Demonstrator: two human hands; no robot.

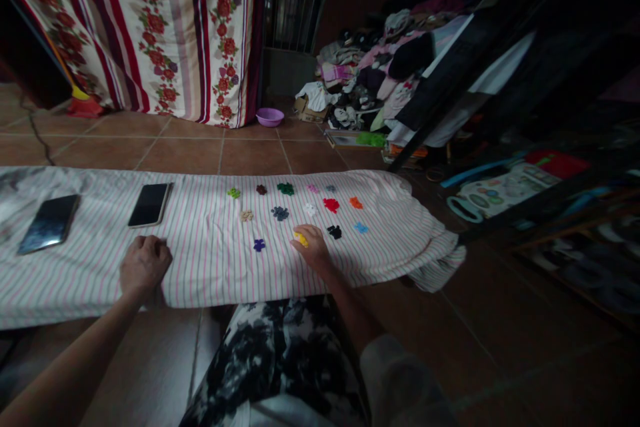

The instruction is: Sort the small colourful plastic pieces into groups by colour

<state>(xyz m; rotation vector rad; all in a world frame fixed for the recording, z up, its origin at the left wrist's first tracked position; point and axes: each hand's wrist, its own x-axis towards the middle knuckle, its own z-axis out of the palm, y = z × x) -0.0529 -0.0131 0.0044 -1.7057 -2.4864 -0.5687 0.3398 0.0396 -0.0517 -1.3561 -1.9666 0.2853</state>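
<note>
My right hand [313,248] rests on the striped cloth [210,267], its thumb and fingers closed round a small heap of yellow pieces [301,239]. Small piles sorted by colour lie about it: purple pieces [259,245] to the left, black pieces [335,232] and light blue pieces [361,228] to the right. Beyond are white pieces [311,209], dark grey pieces [280,213], red pieces [331,205] and dark green pieces [285,189]. My left hand [145,261] lies on the cloth with curled fingers, nearest a phone [149,205]; nothing shows in it.
A second dark phone [49,223] lies at the far left of the cloth. Beige pieces [247,215] and orange pieces [355,202] lie among other piles. On the tiled floor behind stand a purple basin [270,117] and a clothes heap [380,73]. A dark post slants at right.
</note>
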